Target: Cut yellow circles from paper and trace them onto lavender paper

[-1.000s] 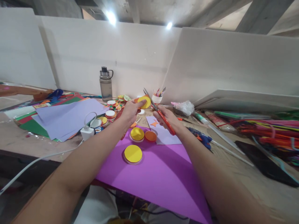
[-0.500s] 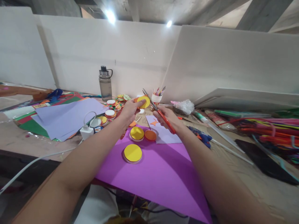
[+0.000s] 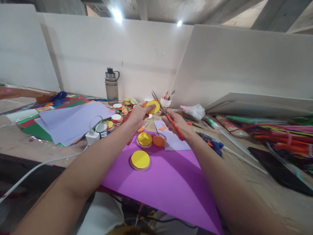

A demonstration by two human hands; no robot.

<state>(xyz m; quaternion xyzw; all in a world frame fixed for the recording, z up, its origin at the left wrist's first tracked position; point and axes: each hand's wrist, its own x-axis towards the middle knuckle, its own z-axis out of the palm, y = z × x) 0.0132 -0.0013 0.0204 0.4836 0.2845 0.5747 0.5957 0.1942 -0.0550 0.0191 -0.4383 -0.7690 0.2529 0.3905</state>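
Observation:
My left hand [image 3: 139, 115] pinches a yellow paper circle [image 3: 153, 106], with some orange paper showing behind it. My right hand [image 3: 176, 121] grips red-handled scissors [image 3: 173, 125]. Their blades point up and away, parted at the tips, beside the right edge of the circle. Whether the blades touch the paper I cannot tell. Below the hands lies a large purple sheet [image 3: 168, 182]. On it rest a yellow-topped disc [image 3: 140, 159], a second yellow-topped disc [image 3: 144, 139] and an orange disc [image 3: 158, 141].
A water bottle [image 3: 111, 86] stands at the back, near several decorated discs [image 3: 117, 118]. Lilac sheets [image 3: 73, 119] and a white charger [image 3: 92, 137] with its cable lie left. A pencil cup [image 3: 165, 101] stands behind my hands; a dark phone-like slab [image 3: 276, 166] and pipe cleaners [image 3: 281, 140] lie right.
The whole view has shifted slightly. My left hand still holds the yellow circle close to the scissors, and the scissors stay in my right hand at nearly the same angle.

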